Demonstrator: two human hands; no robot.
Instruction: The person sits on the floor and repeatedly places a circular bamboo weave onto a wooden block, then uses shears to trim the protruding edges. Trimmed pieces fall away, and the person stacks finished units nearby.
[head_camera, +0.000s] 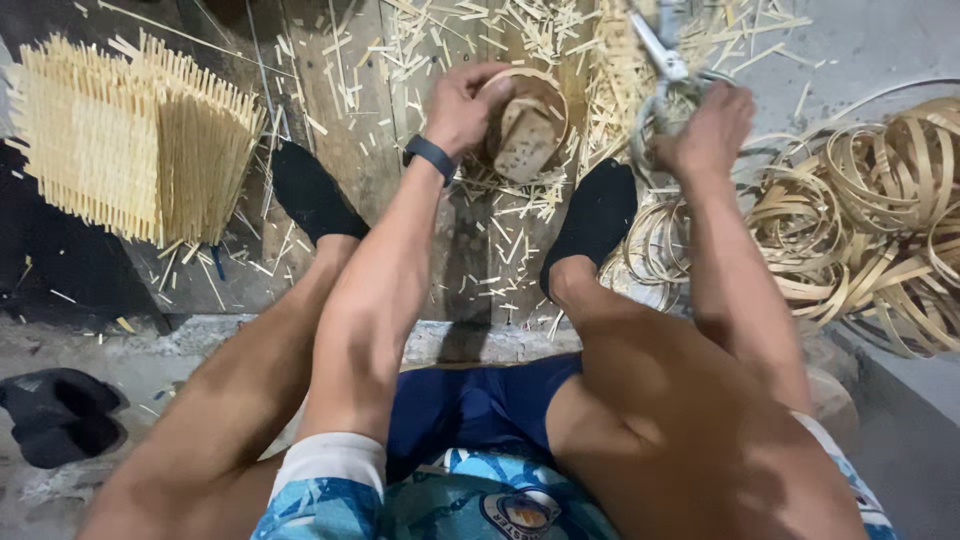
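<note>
The left hand (462, 108) gripped a bamboo-strip ring (532, 112) around its wooden block (525, 140), best held steady, while the right hand (708, 130) clasped shears (662, 52) at far right.

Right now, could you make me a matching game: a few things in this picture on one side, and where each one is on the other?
Things:
1. bamboo ring
2. shears
3. woven basket
4. strip coils

Places:
A. far left on the floor
B. under the left hand
C. piled at the right
D. in the right hand

Pairs: 1-B, 2-D, 3-A, 4-C
</note>
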